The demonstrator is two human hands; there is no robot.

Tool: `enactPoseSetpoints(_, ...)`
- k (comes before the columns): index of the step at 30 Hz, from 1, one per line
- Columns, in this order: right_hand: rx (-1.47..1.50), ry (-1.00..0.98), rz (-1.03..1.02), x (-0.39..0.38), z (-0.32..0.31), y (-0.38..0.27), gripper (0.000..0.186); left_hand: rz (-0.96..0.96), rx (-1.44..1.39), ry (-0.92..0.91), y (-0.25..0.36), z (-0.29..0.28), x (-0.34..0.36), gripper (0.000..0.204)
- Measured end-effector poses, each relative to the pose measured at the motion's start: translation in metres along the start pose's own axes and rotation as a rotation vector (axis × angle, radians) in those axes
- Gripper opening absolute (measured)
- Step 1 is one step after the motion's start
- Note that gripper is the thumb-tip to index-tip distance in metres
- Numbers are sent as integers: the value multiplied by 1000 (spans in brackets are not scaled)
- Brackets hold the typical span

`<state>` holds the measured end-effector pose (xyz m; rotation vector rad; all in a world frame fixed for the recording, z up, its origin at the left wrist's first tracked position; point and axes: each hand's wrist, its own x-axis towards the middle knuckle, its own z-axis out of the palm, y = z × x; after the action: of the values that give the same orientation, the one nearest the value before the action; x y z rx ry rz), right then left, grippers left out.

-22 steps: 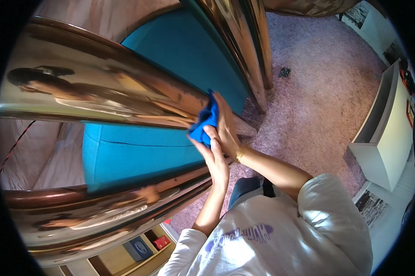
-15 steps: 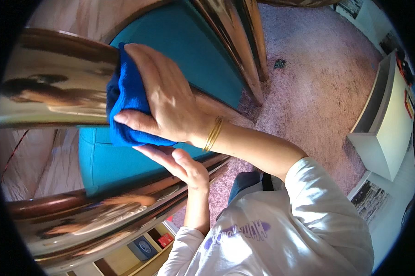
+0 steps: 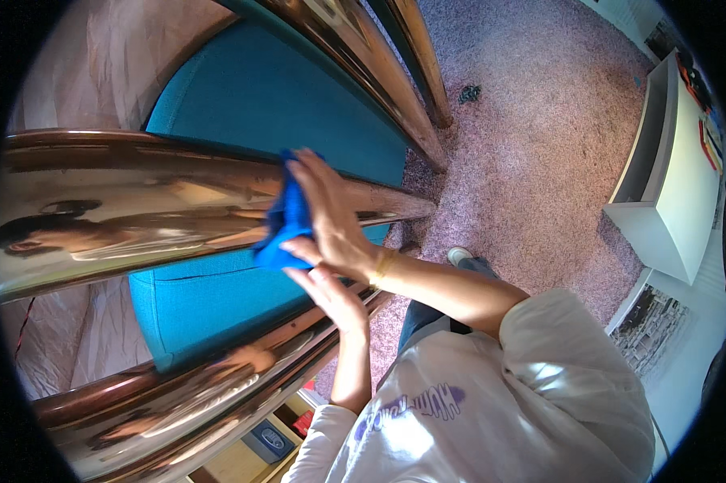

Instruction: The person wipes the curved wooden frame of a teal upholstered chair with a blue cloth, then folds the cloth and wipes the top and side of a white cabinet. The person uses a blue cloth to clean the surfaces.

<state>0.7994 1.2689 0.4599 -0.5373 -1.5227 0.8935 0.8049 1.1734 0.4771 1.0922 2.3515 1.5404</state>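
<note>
My right hand (image 3: 335,221) grips a bunched blue cloth (image 3: 286,229) against a polished copper-coloured tapered tube (image 3: 113,197), which shows a reflection. Just below, my left hand (image 3: 339,298) has its fingers stretched out, their tips at the lower edge of the cloth; whether they touch the tube is hidden. Behind the tube are teal upholstered panels (image 3: 258,88). More polished tubes run above (image 3: 391,80) and below (image 3: 162,402).
Pink shaggy carpet (image 3: 524,169) lies to the right, with a small dark tangled object (image 3: 469,94) on it. A white low unit (image 3: 669,225) stands at the far right. A wooden shelf unit (image 3: 234,463) with boxes is at bottom left. My foot (image 3: 459,256) shows beyond my arm.
Since half a second ago, my right hand with the cloth has moved rightward and down. The tube sits lower in view, the floor higher, and my foot now shows.
</note>
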Motion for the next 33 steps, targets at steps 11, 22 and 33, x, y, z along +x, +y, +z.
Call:
enactPoseSetpoints(11,-24,58,-227,-4,11,6,88,14,-359,168,5,1,27,60)
enactPoseSetpoints(22,158,6,-252,34,27,-77,97,91,-488,309,-7,-57,65,47)
enactPoseSetpoints(33,-497,-146,-431,53,26,-136,50,540,2045,1027,66,-54,98,65)
